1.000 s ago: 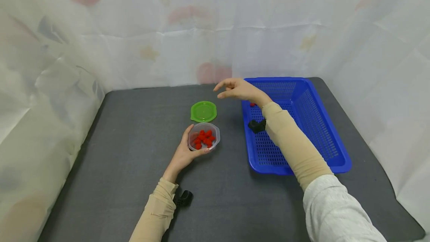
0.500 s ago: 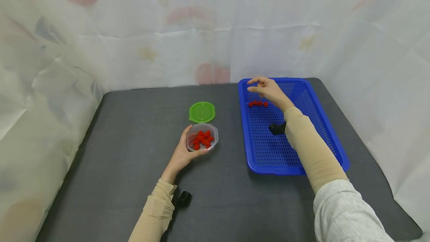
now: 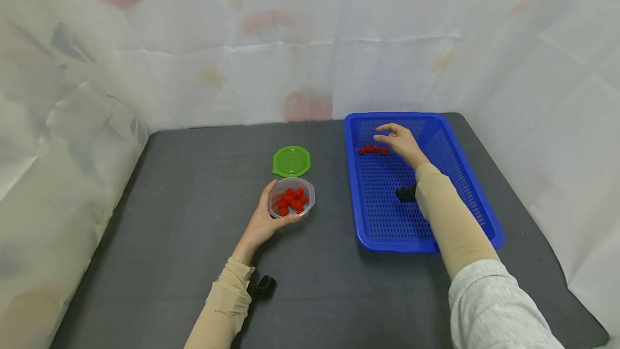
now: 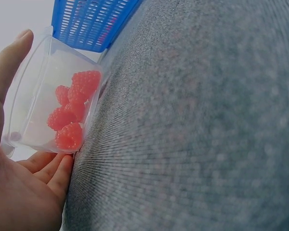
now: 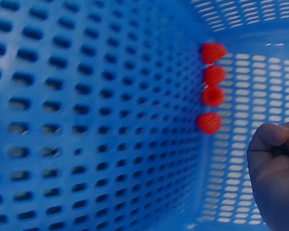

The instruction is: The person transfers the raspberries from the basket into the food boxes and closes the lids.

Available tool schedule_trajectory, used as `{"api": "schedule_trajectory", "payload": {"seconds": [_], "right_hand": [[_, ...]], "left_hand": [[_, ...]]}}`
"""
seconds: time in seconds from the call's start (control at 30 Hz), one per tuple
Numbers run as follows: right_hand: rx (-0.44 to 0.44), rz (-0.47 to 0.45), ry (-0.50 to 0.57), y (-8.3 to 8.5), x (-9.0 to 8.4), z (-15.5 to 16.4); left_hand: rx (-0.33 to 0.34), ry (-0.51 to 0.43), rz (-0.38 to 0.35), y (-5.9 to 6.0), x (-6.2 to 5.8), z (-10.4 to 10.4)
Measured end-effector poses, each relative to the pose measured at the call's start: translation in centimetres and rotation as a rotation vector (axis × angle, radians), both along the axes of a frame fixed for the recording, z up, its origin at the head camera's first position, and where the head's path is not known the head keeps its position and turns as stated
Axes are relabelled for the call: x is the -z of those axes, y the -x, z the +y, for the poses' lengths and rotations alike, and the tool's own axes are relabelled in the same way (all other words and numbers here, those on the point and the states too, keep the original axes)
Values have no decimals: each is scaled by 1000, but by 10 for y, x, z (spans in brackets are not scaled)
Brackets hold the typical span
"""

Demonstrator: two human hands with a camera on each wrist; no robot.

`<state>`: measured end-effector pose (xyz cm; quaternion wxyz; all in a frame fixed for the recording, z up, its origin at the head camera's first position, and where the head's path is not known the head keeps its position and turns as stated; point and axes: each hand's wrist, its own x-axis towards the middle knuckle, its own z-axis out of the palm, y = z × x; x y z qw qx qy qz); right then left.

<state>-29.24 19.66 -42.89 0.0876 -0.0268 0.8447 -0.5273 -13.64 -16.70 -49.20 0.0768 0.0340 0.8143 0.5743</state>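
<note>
Four berries [image 5: 211, 86] in basket [image 3: 465, 176]; R hand [image 3: 402, 141] fingers loose, empty; L hand [image 3: 263, 222] grips cup [image 3: 292, 197].

Both hands bare: left hand [image 3: 263, 223], right hand [image 3: 403, 142]. Tight tan sleeves [image 3: 448, 220] start just behind the fingers at each wrist. Small black wrist unit [image 3: 406, 193] clipped under each cuff. Light grey ribbed overshirt [image 3: 494, 306] covers the right upper arm, further back from the fingers.
</note>
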Motion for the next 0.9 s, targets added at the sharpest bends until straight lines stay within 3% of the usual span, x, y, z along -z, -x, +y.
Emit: {"api": "schedule_trajectory", "payload": {"seconds": [0.23, 0.43, 0.67, 0.9], "right_hand": [[21, -60, -175, 5, 24, 11], [47, -134, -158, 4, 40, 18], [43, -116, -191, 1, 44, 14], [59, -72, -299, 1, 47, 13]], "left_hand": [[1, -10, -5, 1, -1, 0], [20, 0, -8, -1, -5, 1], [20, -27, -44, -14, -30, 5], [34, -6, -38, -12, -36, 8]]}}
